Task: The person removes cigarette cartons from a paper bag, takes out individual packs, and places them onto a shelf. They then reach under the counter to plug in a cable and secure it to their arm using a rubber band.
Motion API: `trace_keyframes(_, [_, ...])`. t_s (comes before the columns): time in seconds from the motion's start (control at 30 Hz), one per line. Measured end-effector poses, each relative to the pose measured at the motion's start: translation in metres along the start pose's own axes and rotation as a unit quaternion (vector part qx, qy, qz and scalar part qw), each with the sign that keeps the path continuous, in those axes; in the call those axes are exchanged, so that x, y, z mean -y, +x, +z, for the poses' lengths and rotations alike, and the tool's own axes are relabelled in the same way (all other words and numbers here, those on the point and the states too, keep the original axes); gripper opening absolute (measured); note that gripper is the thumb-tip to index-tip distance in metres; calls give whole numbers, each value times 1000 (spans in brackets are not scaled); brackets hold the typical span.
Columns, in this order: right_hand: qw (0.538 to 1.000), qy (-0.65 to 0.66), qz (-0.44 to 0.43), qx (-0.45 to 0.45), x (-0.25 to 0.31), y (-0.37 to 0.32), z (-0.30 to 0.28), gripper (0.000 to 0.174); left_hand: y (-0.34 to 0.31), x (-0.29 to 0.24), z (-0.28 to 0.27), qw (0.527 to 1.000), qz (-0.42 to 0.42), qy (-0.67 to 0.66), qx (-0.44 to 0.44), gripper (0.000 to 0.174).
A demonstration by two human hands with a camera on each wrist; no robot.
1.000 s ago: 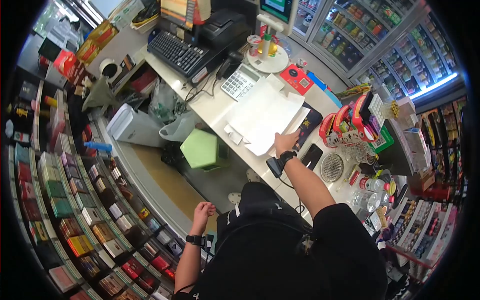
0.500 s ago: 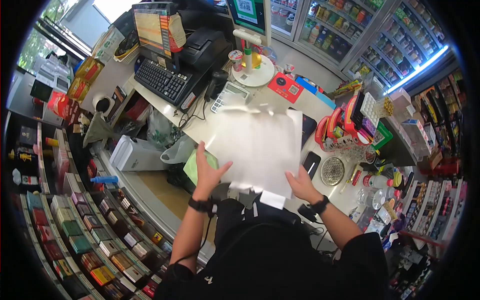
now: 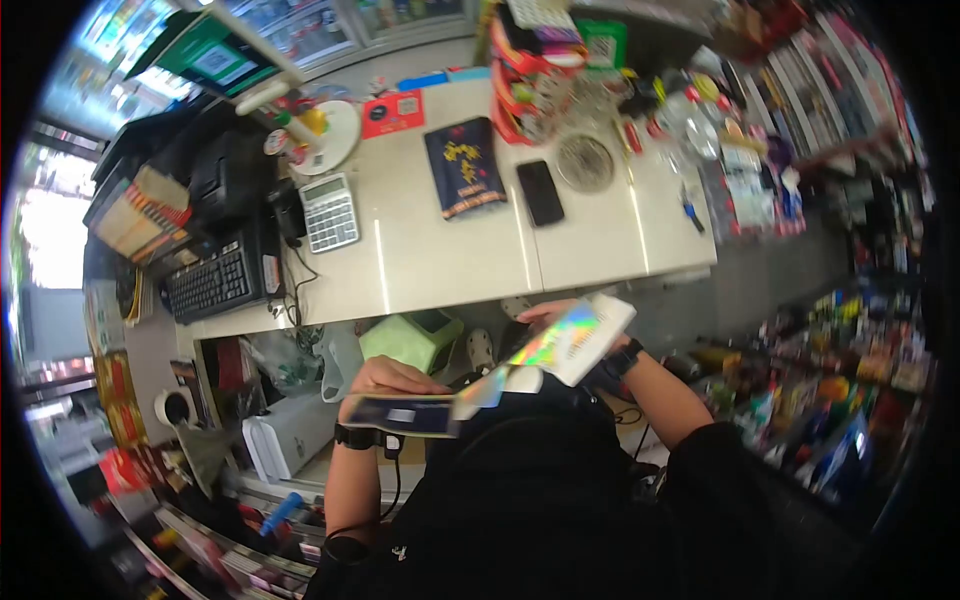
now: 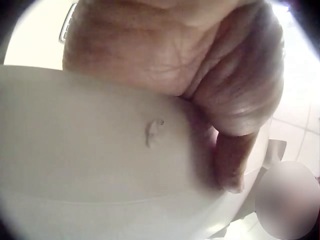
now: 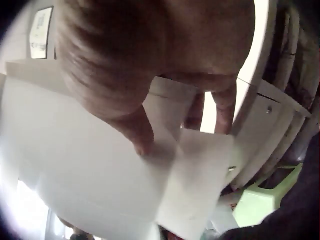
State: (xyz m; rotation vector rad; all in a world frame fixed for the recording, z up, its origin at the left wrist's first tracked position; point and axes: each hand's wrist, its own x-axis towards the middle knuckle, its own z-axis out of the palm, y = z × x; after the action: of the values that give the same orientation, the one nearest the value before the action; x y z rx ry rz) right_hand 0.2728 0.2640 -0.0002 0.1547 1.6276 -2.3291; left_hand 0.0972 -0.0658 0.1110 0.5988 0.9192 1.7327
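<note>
Between my two hands is a flattened paperboard carton, held close to my body above the front edge of the counter. In the head view its left part is a dark printed panel [image 3: 385, 416], and its right part has a shiny rainbow surface [image 3: 545, 345] and a white flap. My left hand [image 3: 392, 376] grips the dark end. In the left wrist view, the carton's plain white face [image 4: 90, 145] lies against the palm and thumb. My right hand [image 3: 548, 312] holds the other end; its thumb lies on the white face [image 5: 90, 140], with fingers behind a folded flap [image 5: 197, 175].
On the counter [image 3: 420, 270] are a dark printed pouch [image 3: 465, 165], a phone [image 3: 541, 193], a calculator [image 3: 330, 212] and a round metal grille [image 3: 585, 162]. A keyboard [image 3: 210, 282] stands left. Below the front edge is a green stool or bin [image 3: 410, 345].
The right hand was at white sheets on the counter; then both hands lifted them. Now the carton is turned, close to the body, showing printed and shiny faces. The head view has swung right.
</note>
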Motion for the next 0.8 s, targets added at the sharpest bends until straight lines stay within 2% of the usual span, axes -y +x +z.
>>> trace_keyframes(0.03, [995, -81, -65, -3, -18, -7, 7, 37, -7, 9, -3, 997, 48, -60, 22, 28])
trace_keyframes(0.07, [996, -72, -29, -35, -26, -17, 18, 33, -8, 13, -3, 987, 97, -120, 44, 30])
trace_keyframes(0.1, [996, -61, 7, -68, -33, -28, 30, 30, -9, 11, -3, 987, 84, -114, 74, 34])
trace_keyframes(0.17, [999, -46, -13, -8, -40, -38, 33, 25, -5, 13, -8, 989, 44, -60, 131, 35])
trace_keyframes(0.2, [994, -36, -97, -45, -40, -51, 38, 21, 3, 11, -7, 985, 17, -28, 170, 34])
trace_keyframes(0.23, [987, -63, -124, -78, -50, -60, 33, 20, 13, 1, 5, 980, -71, 68, 171, 34])
trace_keyframes(0.27, [978, -91, -151, -113, -58, -67, 26, 19, 24, -2, 10, 953, -111, 214, 186, 30])
trace_keyframes(0.3, [974, -82, -158, -139, -67, -76, 17, 19, 36, 4, 12, 934, -129, 289, 168, 28])
trace_keyframes(0.33, [961, -85, -166, -203, -76, -84, 10, 19, 42, 12, 14, 909, -144, 363, 148, 27])
trace_keyframes(0.37, [946, -84, -168, -265, -89, -91, 5, 18, 40, 25, 25, 890, -146, 431, 25, 28])
trace_keyframes(0.4, [909, -210, -204, -297, -102, -93, -3, 19, 47, 34, 30, 886, -46, 460, 27, 28])
trace_keyframes(0.43, [904, -202, -209, -314, -121, -94, -6, 19, 30, 46, 6, 792, -65, 607, 23, 28])
trace_keyframes(0.47, [898, -195, -215, -330, -136, -96, -6, 19, 15, 56, -19, 673, -73, 736, 20, 29])
trace_keyframes(0.5, [894, -184, -214, -347, -126, -105, -4, 19, 31, 57, 7, 732, -76, 677, -30, 31])
trace_keyframes(0.53, [927, -110, -82, -348, -98, -119, 2, 16, 40, 57, 11, 727, -82, 682, -11, 31])
trace_keyframes(0.57, [940, -32, 49, -336, -86, -130, 4, 15, 47, 56, 13, 687, -130, 713, 48, 30])
trace_keyframes(0.6, [937, -19, 45, -347, -107, -130, -3, 15, 57, 57, 17, 643, -174, 739, 104, 30])
trace_keyframes(0.63, [934, 14, -33, -357, -139, -123, -13, 15, 84, 62, 52, 778, -236, 566, 139, 31])
trace_keyframes(0.67, [923, 45, -112, -364, -162, -121, -24, 16, 111, 66, 87, 863, -318, 366, 146, 33])
trace_keyframes(0.73, [923, 91, -209, -310, -163, -144, -35, 16, 119, 95, 74, 799, -321, 456, 227, 42])
trace_keyframes(0.77, [909, 34, -136, -393, -200, -140, -44, 18, 132, 103, 96, 792, -296, 468, 257, 42])
trace_keyframes(0.8, [881, -19, -59, -470, -242, -137, -50, 20, 125, 115, 51, 727, -285, 560, 278, 34])
